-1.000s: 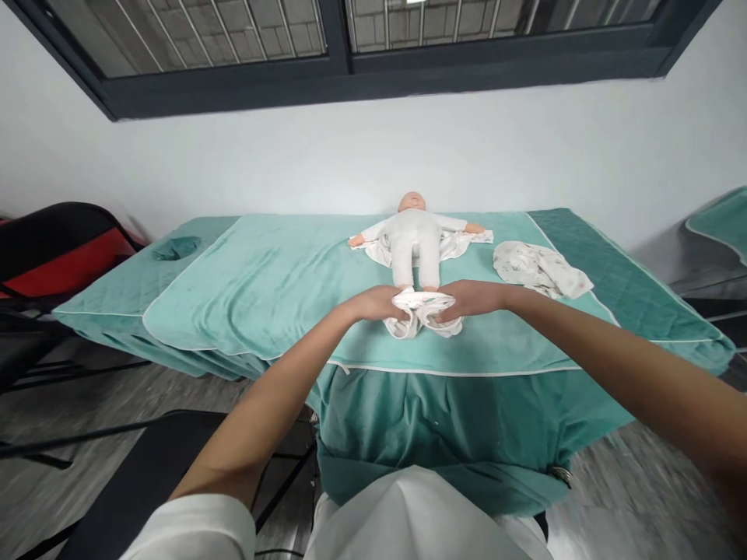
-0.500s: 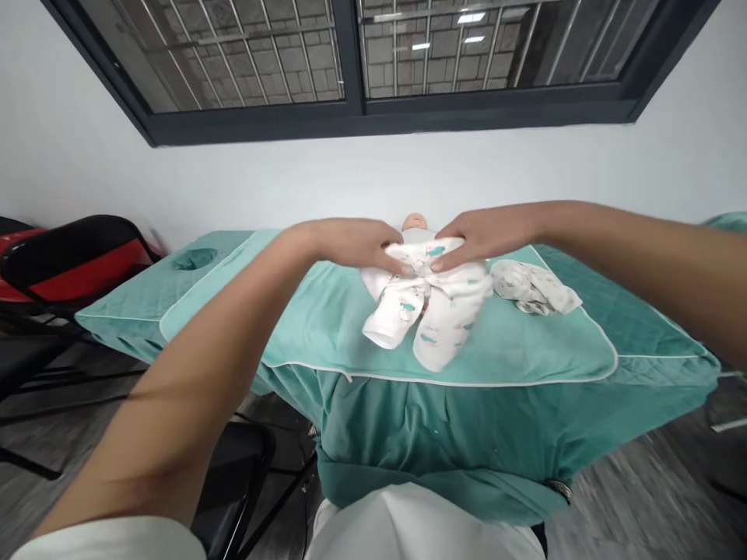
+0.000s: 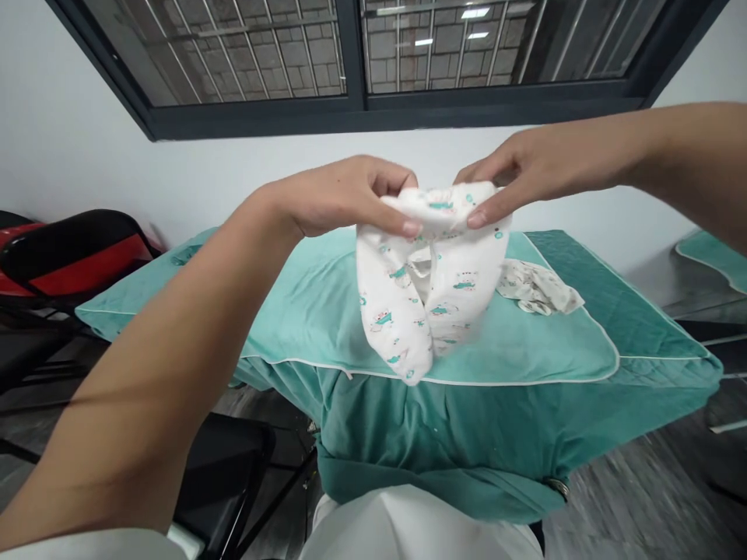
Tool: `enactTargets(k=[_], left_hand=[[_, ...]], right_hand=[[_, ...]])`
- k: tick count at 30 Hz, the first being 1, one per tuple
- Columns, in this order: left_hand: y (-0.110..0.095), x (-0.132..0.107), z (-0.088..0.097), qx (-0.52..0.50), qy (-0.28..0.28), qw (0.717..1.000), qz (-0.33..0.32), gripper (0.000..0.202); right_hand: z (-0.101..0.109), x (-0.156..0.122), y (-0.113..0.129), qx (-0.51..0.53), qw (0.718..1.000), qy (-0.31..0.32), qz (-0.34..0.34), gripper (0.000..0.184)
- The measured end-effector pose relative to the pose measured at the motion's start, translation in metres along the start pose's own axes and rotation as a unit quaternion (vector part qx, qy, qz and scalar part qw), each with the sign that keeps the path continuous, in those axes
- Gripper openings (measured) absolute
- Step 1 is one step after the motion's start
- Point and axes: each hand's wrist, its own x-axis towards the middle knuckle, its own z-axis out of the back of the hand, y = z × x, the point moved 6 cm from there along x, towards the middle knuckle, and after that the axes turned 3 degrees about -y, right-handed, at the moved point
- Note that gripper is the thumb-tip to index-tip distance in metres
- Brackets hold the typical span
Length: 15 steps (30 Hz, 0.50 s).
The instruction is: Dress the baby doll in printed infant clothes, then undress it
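Observation:
White baby pants point(image 3: 461, 288) with a small green and red print hang from my two hands, raised in front of the bed. My left hand point(image 3: 367, 198) pinches the waistband at its left side, thumb on the near face. At the waistband's right side, my right hand point(image 3: 513, 179) grips in the same way. Both legs of the pants dangle over the light green cloth point(image 3: 303, 311). The doll that lay behind is hidden by the pants and hands. A crumpled printed white garment point(image 3: 540, 286) lies on the cloth to the right.
The bed has a dark green quilted cover point(image 3: 659, 330) with a hanging skirt. A barred window point(image 3: 350, 117) is in the white wall behind. Red and black chairs point(image 3: 82, 257) stand at the left, and a black seat point(image 3: 225, 467) is close below my left arm.
Both hands have lifted the pants up off the doll's area and toward me, spreading the waistband wider. The doll's head has gone out of sight behind them.

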Motion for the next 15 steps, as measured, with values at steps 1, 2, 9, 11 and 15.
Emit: enactTargets(k=[1,2,9,11,15], left_hand=[[0.006,-0.001,-0.001,0.000,-0.005,1.000,0.007,0.030],[0.013,-0.002,-0.001,0.005,-0.029,1.000,0.009,0.030],[0.017,-0.002,-0.033,0.121,-0.044,0.991,-0.029,0.035],[0.005,-0.007,-0.047,0.168,0.025,0.985,-0.034,0.034],[-0.011,-0.013,-0.055,0.233,0.052,0.971,-0.034,0.041]], right_hand=[[-0.002,-0.004,-0.005,-0.014,1.000,0.002,-0.023,0.084],[-0.006,-0.010,-0.011,-0.032,0.998,0.017,-0.054,0.088],[-0.048,-0.073,0.021,-0.060,0.972,0.213,-0.075,0.070],[-0.054,-0.086,0.037,-0.150,0.943,0.297,-0.030,0.059],[-0.052,-0.093,0.046,-0.261,0.910,0.322,0.005,0.047]])
